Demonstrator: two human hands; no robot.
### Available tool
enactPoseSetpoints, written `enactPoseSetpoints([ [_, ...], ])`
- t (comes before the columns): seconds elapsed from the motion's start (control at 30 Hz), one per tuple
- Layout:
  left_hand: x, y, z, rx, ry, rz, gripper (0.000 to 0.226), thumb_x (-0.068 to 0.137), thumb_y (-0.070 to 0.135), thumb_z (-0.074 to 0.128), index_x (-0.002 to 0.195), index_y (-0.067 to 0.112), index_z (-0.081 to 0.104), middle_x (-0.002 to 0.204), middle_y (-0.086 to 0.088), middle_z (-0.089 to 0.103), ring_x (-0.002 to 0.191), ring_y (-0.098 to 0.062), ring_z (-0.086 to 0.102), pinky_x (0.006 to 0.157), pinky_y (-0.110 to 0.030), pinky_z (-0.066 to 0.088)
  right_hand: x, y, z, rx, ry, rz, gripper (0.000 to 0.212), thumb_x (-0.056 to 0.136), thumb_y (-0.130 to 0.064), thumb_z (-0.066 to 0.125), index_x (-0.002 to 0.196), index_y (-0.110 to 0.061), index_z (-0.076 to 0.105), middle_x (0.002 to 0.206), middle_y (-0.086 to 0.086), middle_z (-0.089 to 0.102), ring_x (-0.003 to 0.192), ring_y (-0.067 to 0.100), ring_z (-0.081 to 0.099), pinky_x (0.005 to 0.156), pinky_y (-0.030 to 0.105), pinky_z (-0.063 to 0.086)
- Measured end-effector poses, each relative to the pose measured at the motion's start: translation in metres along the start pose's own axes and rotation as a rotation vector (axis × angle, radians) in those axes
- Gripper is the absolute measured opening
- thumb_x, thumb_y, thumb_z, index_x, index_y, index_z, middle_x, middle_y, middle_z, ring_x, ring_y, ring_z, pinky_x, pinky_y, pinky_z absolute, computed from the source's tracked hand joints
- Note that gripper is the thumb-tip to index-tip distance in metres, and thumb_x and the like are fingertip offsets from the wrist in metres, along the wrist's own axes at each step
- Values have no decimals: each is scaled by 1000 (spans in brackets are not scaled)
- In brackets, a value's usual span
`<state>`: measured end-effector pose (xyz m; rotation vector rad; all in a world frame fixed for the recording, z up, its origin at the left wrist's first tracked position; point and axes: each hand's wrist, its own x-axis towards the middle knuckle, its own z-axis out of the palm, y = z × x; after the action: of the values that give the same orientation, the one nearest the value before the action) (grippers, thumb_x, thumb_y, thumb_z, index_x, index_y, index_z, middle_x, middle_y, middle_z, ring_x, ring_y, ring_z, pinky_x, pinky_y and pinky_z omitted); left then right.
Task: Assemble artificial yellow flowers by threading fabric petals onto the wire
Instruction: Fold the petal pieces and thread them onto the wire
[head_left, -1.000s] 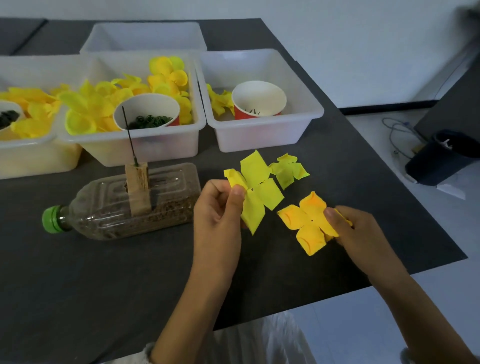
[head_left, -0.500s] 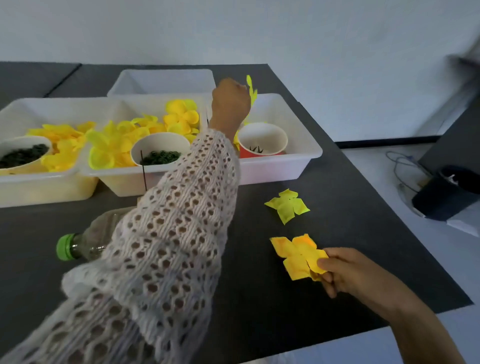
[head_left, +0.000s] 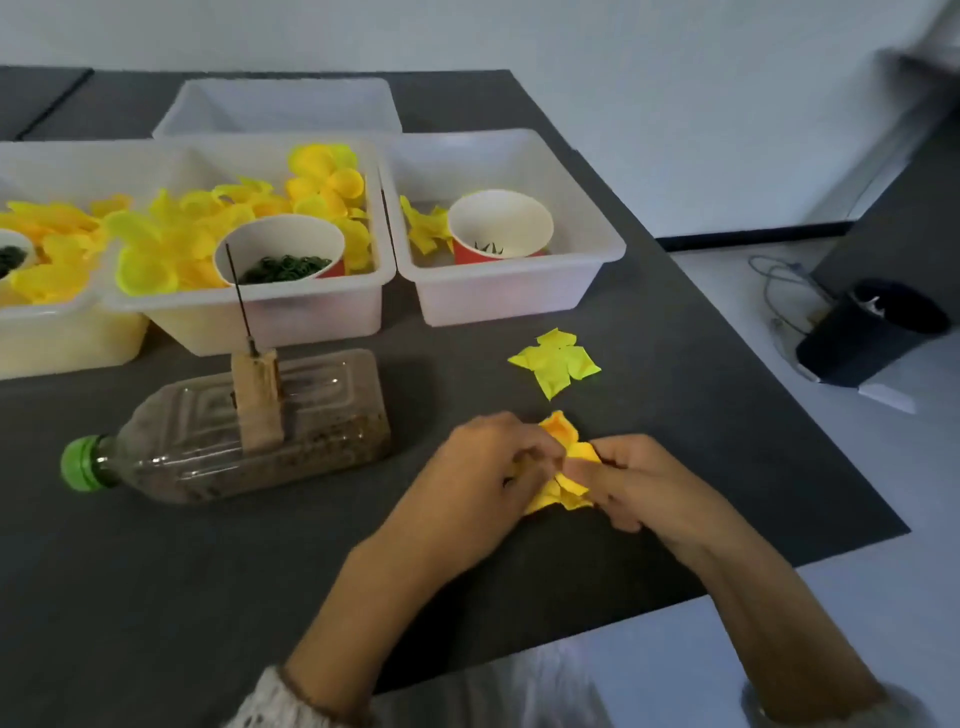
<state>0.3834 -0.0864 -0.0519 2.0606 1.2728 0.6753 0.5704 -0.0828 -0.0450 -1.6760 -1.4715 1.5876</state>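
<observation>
Both hands, left (head_left: 488, 467) and right (head_left: 631, 480), pinch one petal (head_left: 563, 457) between them; the upright wire (head_left: 239, 301) stands well off to their left, nearer the left hand.

A plain white wall (head_left: 623, 78) is standing behind the dark grey matte table (head_left: 156, 571). Pale floor (head_left: 727, 291) is showing at right, under a thin loose cable (head_left: 774, 280).

Matt dark table (head_left: 208, 597); translucent plastic bins (head_left: 509, 296); wood block (head_left: 258, 405).
</observation>
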Motion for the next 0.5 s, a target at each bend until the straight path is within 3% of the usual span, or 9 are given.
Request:
enactPoseSetpoints([
  [0.13, -14, -16, 25, 52, 105, -64, 35, 87, 21, 73, 119, 31, 61, 107, 11, 54, 101, -11, 49, 88, -28, 44, 1, -4, 14, -133, 43, -23, 18, 95, -15, 57, 91, 1, 64, 59, 0, 51, 44, 4, 40, 44, 19, 34],
  [0.23, -15, -18, 31, 47, 175, -63, 35, 83, 21, 75, 115, 31, 64, 104, 12, 56, 96, -12, 48, 85, -33, 45, -4, -7, 11, -166, 12, -24, 14, 96, -9, 55, 89, -3, 66, 66, 4, 64, 48, 7, 55, 50, 17, 47],
  [0.37, -16, -19, 37, 25, 217, -84, 36, 82, 21, 76, 114, 33, 65, 106, 13, 58, 99, -11, 48, 86, -40, 47, -2, -10, 14, -185, 46, 17, 10, 95, -5, 56, 90, -4, 64, 69, 9, 68, 50, 9, 65, 48, 17, 50],
  [0.5, -20, -25, 41, 2, 265, -64, 36, 81, 20, 76, 114, 33, 67, 105, 15, 58, 95, -8, 47, 83, -33, 45, 2, -7, 18, -252, 76, 7, 10, 94, -9, 58, 88, -4, 64, 69, 10, 69, 50, 12, 67, 45, 18, 51],
])
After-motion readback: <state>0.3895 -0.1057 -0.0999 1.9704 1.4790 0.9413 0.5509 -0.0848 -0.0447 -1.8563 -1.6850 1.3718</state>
